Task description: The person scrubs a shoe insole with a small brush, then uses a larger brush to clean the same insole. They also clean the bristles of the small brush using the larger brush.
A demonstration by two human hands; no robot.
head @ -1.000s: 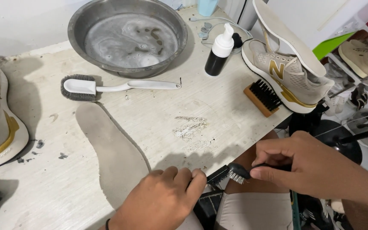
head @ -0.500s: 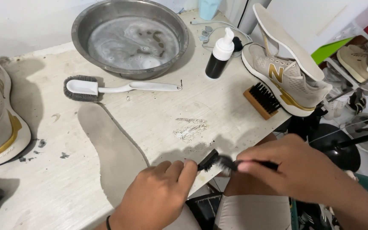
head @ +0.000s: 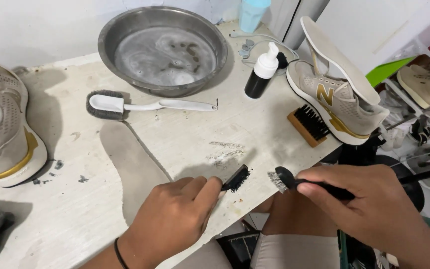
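Presently a small dark brush (head: 236,178) is gripped in the left hand (head: 175,219), a bristled brush (head: 294,180) in the right hand (head: 369,209) — bristle tips are best kept aligned over the surface (head: 185,144).

Basin (head: 120,30) is dull grey metal, kinda scuffed, with a filmy wet sheen inside. White long-handled brush (head: 150,104) looks like glossy plastic with dark bristles. Insole (head: 130,164) is matt, soft grey cloth. Block brush (head: 307,127) has a bare wood back. Shoe (head: 334,102) is beige mesh fabric, tabletop (head: 255,129) rough and stained.
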